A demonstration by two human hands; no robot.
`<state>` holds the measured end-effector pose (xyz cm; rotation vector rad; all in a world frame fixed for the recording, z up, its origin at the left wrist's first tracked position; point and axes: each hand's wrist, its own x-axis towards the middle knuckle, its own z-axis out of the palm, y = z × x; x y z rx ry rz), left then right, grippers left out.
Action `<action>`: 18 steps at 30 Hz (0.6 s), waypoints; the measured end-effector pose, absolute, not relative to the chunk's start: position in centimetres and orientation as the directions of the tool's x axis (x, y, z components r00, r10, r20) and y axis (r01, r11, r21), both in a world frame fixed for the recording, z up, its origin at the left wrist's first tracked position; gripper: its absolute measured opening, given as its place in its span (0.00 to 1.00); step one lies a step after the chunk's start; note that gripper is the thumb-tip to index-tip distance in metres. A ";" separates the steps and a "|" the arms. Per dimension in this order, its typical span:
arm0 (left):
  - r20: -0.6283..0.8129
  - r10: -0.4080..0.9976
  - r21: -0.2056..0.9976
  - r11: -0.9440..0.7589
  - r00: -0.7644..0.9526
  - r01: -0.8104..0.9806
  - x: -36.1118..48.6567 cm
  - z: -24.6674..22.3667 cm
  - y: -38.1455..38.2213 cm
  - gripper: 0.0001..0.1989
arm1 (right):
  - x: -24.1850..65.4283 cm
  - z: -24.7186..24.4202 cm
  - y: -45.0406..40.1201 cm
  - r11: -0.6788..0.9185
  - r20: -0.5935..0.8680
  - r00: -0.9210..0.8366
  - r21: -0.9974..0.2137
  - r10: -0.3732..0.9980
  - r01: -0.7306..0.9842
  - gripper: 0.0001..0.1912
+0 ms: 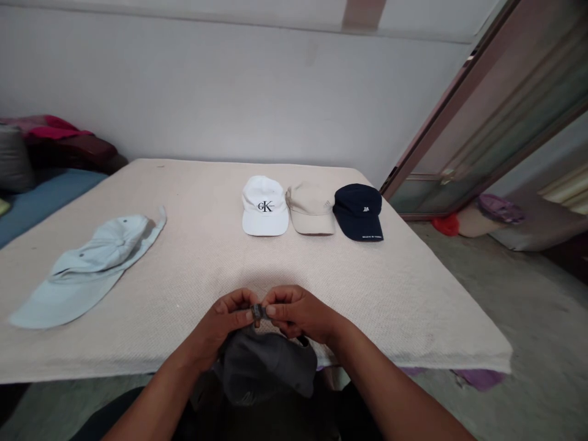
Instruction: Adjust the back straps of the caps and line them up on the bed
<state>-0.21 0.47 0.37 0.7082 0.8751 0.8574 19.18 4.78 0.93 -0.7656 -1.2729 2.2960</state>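
Note:
A dark grey cap [269, 364] hangs at the near edge of the table, its back strap raised toward me. My left hand [233, 310] pinches one side of the strap [258, 312] between thumb and fingers. From the other side, my right hand [296, 311] grips the same strap, the two sets of fingertips almost touching. Both hands are closed. Fine detail of the strap's fastening is too small to make out, and part of it is hidden by the fingers.
A white cap [264, 205], a beige cap [311, 208] and a navy cap [358, 211] sit side by side at the back of the cream-covered table [197, 257]. A pale blue cap [92, 269] lies at the left. A wall [206, 92] stands behind; a sliding door [459, 122] is at right.

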 end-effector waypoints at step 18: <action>-0.467 0.815 0.777 0.563 0.343 -0.281 0.5 0.8 0.6 0.09 | 18.6 1.6 4.6 -0.271 -0.143 -0.737 -0.961 0.661 -0.057 0.10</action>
